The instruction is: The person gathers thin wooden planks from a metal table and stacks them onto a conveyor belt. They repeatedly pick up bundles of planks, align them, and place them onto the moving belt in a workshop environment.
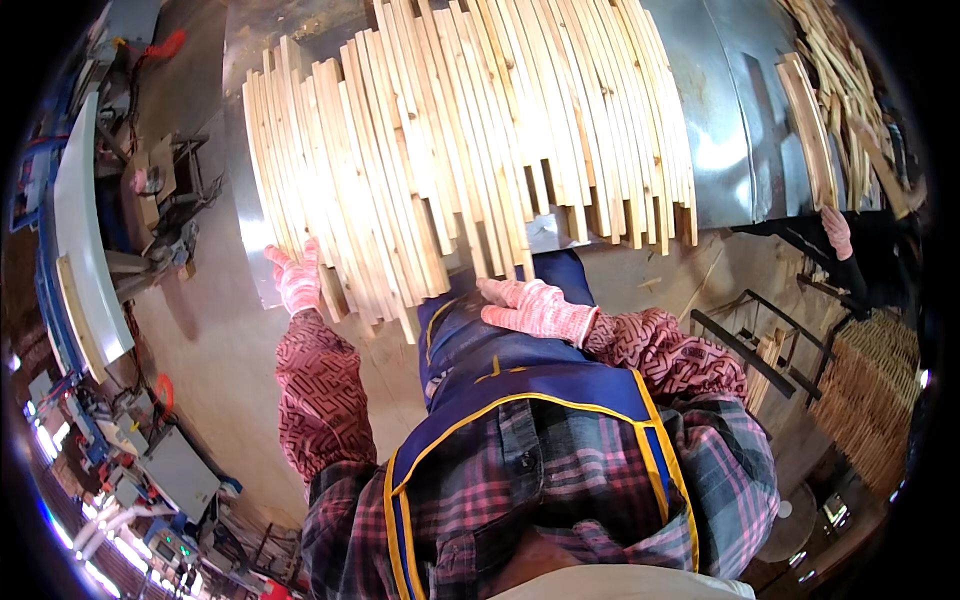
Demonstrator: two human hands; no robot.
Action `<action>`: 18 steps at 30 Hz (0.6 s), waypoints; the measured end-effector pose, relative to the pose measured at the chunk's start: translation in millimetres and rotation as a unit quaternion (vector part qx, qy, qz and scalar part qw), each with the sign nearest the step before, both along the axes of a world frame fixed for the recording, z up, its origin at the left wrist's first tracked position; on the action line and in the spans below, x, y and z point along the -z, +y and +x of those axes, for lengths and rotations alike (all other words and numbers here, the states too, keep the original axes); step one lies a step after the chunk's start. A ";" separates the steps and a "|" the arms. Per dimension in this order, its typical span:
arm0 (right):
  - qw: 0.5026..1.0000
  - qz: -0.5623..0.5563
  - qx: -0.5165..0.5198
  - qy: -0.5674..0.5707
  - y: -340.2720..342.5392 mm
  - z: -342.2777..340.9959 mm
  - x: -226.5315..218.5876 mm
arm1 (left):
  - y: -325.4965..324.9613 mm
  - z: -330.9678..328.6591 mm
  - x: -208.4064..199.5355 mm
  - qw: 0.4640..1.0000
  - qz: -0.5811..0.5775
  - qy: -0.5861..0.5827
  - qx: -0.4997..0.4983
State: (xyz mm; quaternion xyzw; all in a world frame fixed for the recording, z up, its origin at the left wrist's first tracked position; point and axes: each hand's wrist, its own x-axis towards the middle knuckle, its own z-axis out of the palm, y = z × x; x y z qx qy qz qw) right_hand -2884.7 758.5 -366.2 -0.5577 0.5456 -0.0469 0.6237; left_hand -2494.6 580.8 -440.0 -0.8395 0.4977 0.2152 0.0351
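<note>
Long, narrow pale wooden strips (470,130) lie side by side in a wide layer on a metal-topped table (708,130), their near ends uneven and some jutting past the edge. My left hand (296,280), in a pink-and-white knitted glove, rests at the near ends of the leftmost strips with its fingers apart. In a matching glove, my right hand (540,310) is at the near ends of the middle strips, fingers stretched out to the left. Neither hand is wrapped round a strip. Patterned pink sleeves cover both forearms, and a blue apron (500,370) with yellow trim hangs before me.
At the right, another person's gloved hand (836,234) touches a wooden board (808,130) beside a heap of loose strips (850,80). A dark metal frame (770,340) and a bundle of sticks (870,395) stand nearer. Machinery and a long white panel (88,240) are at the left.
</note>
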 end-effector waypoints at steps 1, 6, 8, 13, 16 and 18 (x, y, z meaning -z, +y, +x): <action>1.000 -0.002 0.019 0.007 -0.8 14.5 4.9 | 2.2 12.0 7.3 0.999 -0.019 0.025 0.019; 0.977 -0.011 0.192 0.087 18.1 73.1 46.7 | -10.9 21.1 -4.4 0.992 -0.002 0.083 0.094; 0.923 0.104 0.358 0.095 32.4 88.7 29.1 | -3.8 31.5 6.5 0.987 0.003 0.107 0.120; 0.747 0.189 0.634 -0.071 72.1 73.2 89.7 | -1.9 43.7 -3.0 0.974 0.022 0.158 0.162; 0.738 0.032 0.672 -0.046 57.1 75.1 126.6 | -4.2 47.9 -8.9 0.968 0.021 0.170 0.186; 0.574 0.074 0.793 -0.190 23.4 90.3 121.0 | -7.1 58.5 -2.3 0.956 -0.066 0.143 0.249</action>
